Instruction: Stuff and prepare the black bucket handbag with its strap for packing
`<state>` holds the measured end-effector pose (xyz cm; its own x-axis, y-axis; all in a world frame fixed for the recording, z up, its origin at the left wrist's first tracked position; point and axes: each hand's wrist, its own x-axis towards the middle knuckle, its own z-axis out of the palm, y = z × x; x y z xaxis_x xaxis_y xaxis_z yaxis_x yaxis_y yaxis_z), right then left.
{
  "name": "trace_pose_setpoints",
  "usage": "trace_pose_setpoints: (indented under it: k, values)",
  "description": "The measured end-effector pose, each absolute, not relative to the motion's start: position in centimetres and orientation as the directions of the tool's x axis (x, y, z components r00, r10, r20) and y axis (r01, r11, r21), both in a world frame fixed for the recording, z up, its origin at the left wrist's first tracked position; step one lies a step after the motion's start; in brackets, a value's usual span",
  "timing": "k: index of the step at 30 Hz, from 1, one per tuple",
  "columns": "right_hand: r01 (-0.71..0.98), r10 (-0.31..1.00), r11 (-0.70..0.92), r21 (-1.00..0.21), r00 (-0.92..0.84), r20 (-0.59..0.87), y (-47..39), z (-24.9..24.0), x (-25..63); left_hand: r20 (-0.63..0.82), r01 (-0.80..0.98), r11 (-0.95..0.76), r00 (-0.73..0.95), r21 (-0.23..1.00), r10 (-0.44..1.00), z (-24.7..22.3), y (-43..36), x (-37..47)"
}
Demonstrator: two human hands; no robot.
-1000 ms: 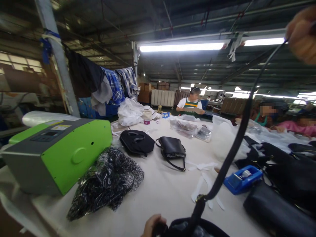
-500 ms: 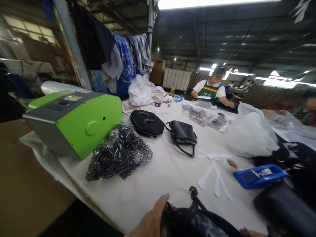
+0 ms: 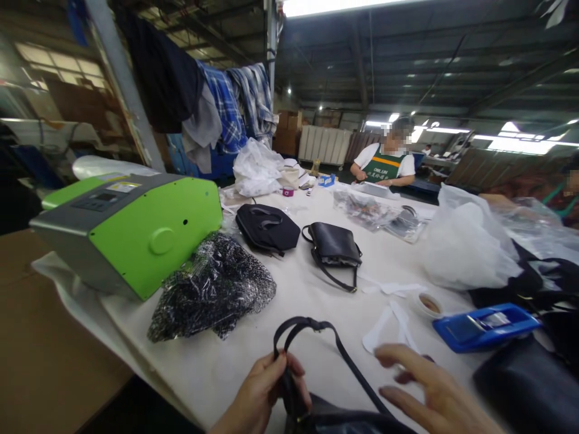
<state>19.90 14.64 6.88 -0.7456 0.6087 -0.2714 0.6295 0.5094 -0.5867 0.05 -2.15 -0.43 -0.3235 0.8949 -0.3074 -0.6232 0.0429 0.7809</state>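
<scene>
At the bottom centre my left hand [image 3: 266,389] pinches the black strap [image 3: 346,355] of a black bag [image 3: 353,419], whose body is partly cut off by the lower edge. The strap loops up over the table and slants down to the right. To the right of it, my right hand [image 3: 425,389] is apart from the strap, fingers spread, slightly blurred and holding nothing. Farther back lie a small black leather bag [image 3: 335,243] with its strap and a black bag with handles [image 3: 266,228].
A green and grey machine [image 3: 154,235] stands left, beside crumpled black patterned plastic [image 3: 217,292]. On the right are white strips [image 3: 380,328], a tape roll [image 3: 426,304], a blue tray [image 3: 486,325], and white plastic bags [image 3: 468,241]. A person in a green apron [image 3: 382,169] works across the table.
My right hand has come into fuller view, with its fingers spread. The strap now stands up in a loop in my left hand. Across the table, the person's arms have drawn inward.
</scene>
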Motion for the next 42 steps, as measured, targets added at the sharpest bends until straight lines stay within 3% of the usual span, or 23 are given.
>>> trace_pose_setpoints:
  k: [4, 7, 10, 13, 20, 28, 31, 38, 42]
  values:
    - [0.509, 0.389, 0.555, -0.658, -0.858, -0.336, 14.2, 5.8, 14.6, -0.298, -0.727, 0.047, -0.221, 0.685, 0.929, -0.5, -0.4, 0.4]
    - [0.439, 0.31, 0.605, -0.664, -0.898, -0.312, 13.9, 4.3, 12.7, -0.193, -0.813, 0.16, 0.06, 0.561, 0.979, -0.8, 0.4, 0.7]
    - [0.395, 0.312, 0.591, -0.703, -0.916, -0.253, 13.5, 2.5, 12.2, -0.15, -0.734, 0.318, 0.288, 0.6, 0.946, -1.2, 0.9, 0.8]
    - [0.4, 0.289, 0.463, -0.791, -0.912, -0.291, 13.3, 1.3, 12.2, -0.224, -0.659, 0.42, 0.364, 0.625, 0.904, -1.6, 1.0, 0.7]
    - [0.49, 0.398, 0.266, -0.83, -0.84, -0.368, 16.5, 6.3, 14.7, -0.338, -0.654, 0.283, 0.044, 0.702, 0.94, 0.3, -0.2, -0.4]
    - [0.311, 0.39, -0.143, -0.94, -0.855, -0.342, 14.8, 15.1, 15.4, -0.187, -0.477, 0.175, 0.024, 0.861, 0.982, 0.0, -0.3, 1.2]
    - [0.284, 0.403, -0.225, -0.932, -0.844, -0.355, 13.8, 15.9, 14.8, -0.108, -0.47, 0.095, 0.0, 0.877, 0.994, -1.3, -1.4, 1.6]
    - [0.183, 0.466, -0.378, -0.908, -0.81, -0.357, 13.6, 15.3, 13.2, -0.084, -0.291, 0.068, -0.042, 0.954, 0.996, -2.6, -2.8, 2.2]
    - [0.168, 0.471, -0.447, -0.879, -0.791, -0.391, 13.1, 15.3, 11.1, -0.031, -0.349, 0.029, -0.001, 0.937, 1.0, -2.1, -2.3, 2.7]
